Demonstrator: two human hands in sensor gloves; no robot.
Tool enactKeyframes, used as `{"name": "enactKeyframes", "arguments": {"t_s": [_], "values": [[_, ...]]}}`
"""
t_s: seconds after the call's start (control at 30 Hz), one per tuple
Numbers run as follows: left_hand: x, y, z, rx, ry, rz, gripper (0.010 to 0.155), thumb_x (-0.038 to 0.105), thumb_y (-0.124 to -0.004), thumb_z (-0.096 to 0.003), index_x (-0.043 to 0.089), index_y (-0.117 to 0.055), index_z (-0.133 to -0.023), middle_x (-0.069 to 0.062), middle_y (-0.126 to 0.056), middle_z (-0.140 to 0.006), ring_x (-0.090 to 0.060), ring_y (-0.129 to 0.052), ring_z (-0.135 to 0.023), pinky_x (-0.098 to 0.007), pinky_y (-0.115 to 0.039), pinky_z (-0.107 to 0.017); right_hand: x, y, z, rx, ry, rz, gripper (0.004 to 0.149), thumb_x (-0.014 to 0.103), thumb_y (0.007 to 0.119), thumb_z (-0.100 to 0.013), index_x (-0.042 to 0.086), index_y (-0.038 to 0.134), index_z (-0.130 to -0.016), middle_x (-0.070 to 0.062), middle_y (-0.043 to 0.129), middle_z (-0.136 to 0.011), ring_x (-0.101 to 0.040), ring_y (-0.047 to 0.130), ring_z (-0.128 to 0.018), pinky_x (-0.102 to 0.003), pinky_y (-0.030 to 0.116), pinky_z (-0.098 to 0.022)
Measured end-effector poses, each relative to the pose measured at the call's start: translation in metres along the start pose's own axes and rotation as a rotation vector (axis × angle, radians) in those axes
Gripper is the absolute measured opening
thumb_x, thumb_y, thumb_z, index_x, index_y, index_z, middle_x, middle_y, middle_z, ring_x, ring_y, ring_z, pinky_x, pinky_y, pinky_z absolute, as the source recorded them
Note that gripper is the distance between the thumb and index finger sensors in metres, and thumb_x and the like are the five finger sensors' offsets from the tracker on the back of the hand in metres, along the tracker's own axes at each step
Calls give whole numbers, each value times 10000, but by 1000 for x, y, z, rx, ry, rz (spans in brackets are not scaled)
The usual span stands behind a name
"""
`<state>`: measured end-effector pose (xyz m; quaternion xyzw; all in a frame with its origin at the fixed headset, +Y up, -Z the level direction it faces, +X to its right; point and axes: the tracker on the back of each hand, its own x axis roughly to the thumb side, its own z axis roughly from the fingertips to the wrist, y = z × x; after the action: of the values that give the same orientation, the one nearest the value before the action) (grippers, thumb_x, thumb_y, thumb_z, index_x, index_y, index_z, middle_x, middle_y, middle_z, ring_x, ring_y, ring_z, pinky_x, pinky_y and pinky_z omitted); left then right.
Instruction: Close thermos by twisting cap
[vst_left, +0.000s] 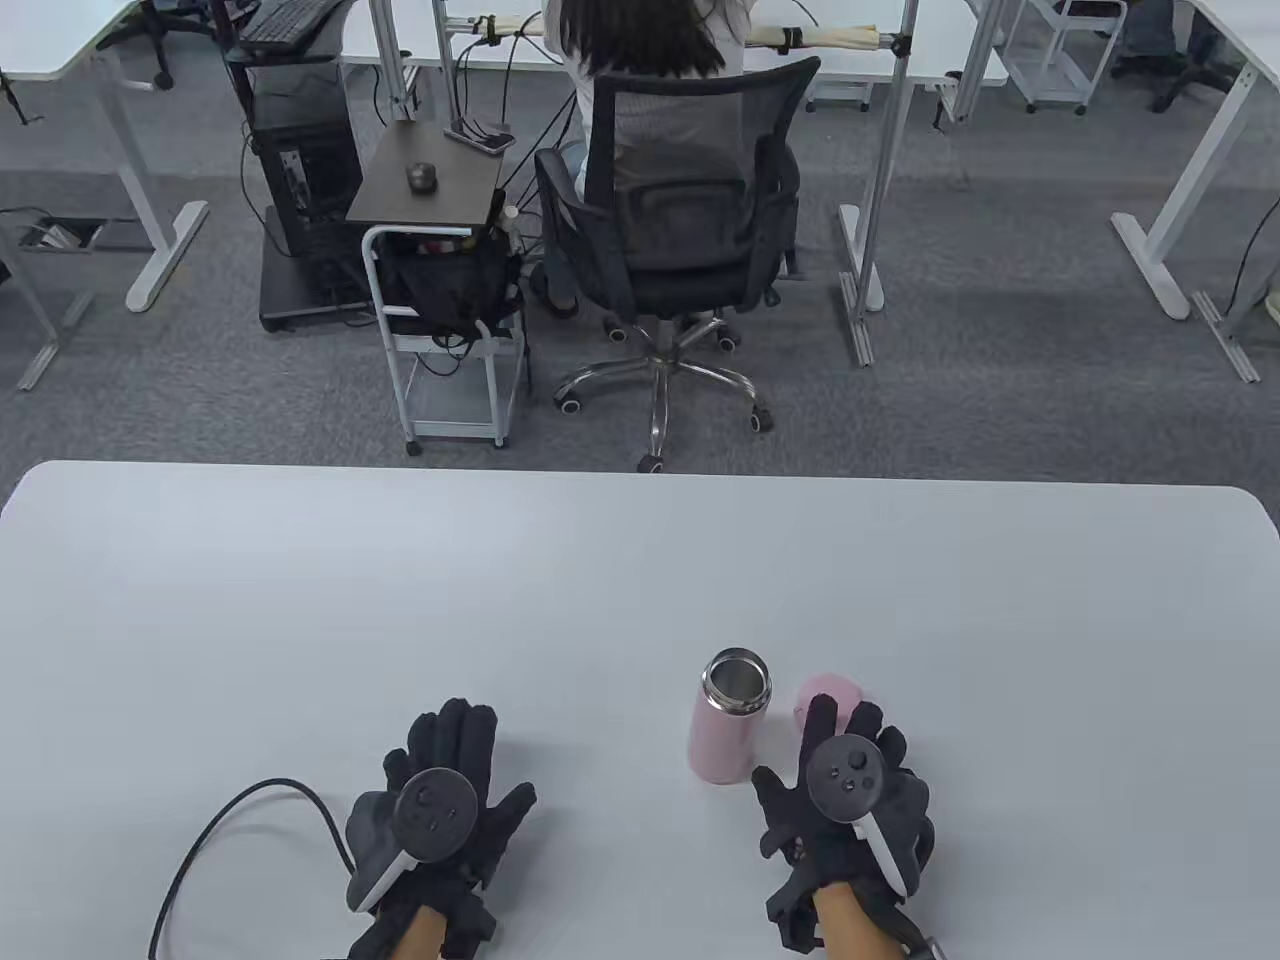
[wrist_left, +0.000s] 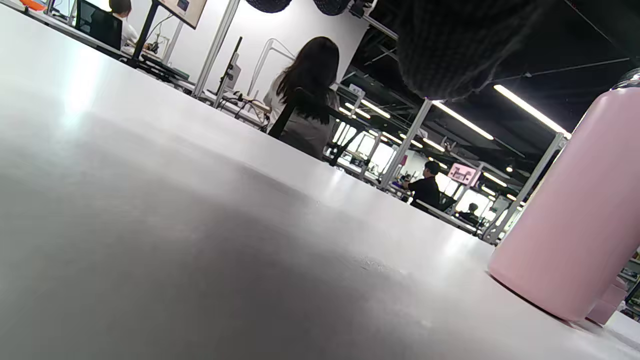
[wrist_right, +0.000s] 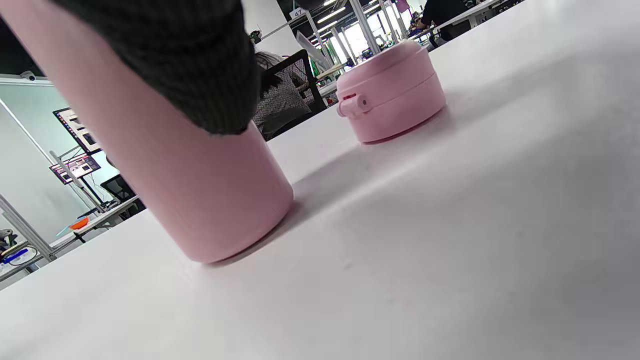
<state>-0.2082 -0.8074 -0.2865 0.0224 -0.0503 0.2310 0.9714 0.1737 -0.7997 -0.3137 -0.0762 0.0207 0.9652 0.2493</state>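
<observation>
A pink thermos (vst_left: 727, 728) stands upright on the white table (vst_left: 600, 600) with its steel mouth uncovered. Its pink cap (vst_left: 835, 697) sits on the table just to its right, partly hidden behind my right hand (vst_left: 850, 745). That hand lies flat near the front edge, fingers straight, close to the cap and holding nothing. My left hand (vst_left: 455, 745) rests flat well to the left of the thermos, fingers spread, empty. The right wrist view shows the thermos body (wrist_right: 200, 190) close by and the cap (wrist_right: 392, 100) farther back. The left wrist view catches the thermos (wrist_left: 575, 215) at its right edge.
A black cable (vst_left: 230, 830) loops on the table left of my left hand. Beyond the table's far edge, a person sits in a black office chair (vst_left: 680, 230) with their back turned, beside a small cart (vst_left: 440, 290).
</observation>
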Motion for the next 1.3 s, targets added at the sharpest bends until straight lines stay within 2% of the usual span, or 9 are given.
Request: {"name": "enactKeyframes", "arguments": {"t_s": [0.3, 0.37, 0.47, 0.53, 0.7, 0.93, 1.3], "values": [[2, 1, 2, 6, -8, 18, 890, 534, -801, -481, 174, -311, -1132, -208, -307, -1220, -588, -329, -1074, -776, -336, -694, 4, -5, 4, -20, -43, -32, 837, 517, 820, -567, 168, 274, -1097, -269, 122, -1080, -619, 173, -944, -772, 266, -646], [2, -1, 0, -2, -13, 23, 890, 534, -801, -480, 176, -311, -1131, -209, -305, -1220, -588, -329, -1074, -776, -336, -694, 5, -7, 5, -21, -66, -82, 868, 512, 827, -569, 130, 249, -1092, -275, 128, -1079, -620, 193, -944, -775, 271, -643], [3, -5, -1, -20, -13, 14, 889, 535, -800, -480, 178, -311, -1131, -213, -305, -1219, -586, -331, -1074, -775, -337, -695, 5, -11, 8, -118, -155, -258, 873, 467, 862, -569, 94, 260, -1081, -272, 215, -1089, -607, 266, -959, -776, 310, -646], [3, -6, -1, -31, -13, 13, 880, 535, -799, -481, 196, -315, -1134, -215, -302, -1219, -585, -329, -1075, -775, -338, -696, 7, -12, 10, -114, -203, -360, 903, 447, 882, -555, 84, 239, -1075, -269, 243, -1090, -602, 285, -962, -777, 321, -647], [4, -5, -1, -19, -15, 39, 886, 537, -797, -481, 186, -311, -1133, -223, -303, -1217, -584, -334, -1075, -774, -342, -696, 12, -8, 7, -96, -267, -477, 965, 450, 909, -512, 75, 209, -1061, -257, 260, -1085, -585, 328, -967, -767, 362, -654], [4, -7, -1, -34, -11, 36, 885, 537, -796, -481, 184, -313, -1133, -226, -310, -1215, -587, -339, -1073, -774, -348, -695, 15, 5, -8, -41, -243, -705, 990, 445, 933, -476, 53, 225, -1047, -270, 296, -1065, -571, 415, -947, -744, 431, -648], [16, -4, 0, -58, -31, 49, 884, 539, -794, -481, 189, -311, -1133, -222, -312, -1217, -581, -350, -1077, -770, -358, -700, 13, 13, -17, -28, -226, -834, 1020, 425, 968, -405, 77, 260, -1051, -235, 363, -1064, -559, 464, -936, -728, 467, -643]]}}
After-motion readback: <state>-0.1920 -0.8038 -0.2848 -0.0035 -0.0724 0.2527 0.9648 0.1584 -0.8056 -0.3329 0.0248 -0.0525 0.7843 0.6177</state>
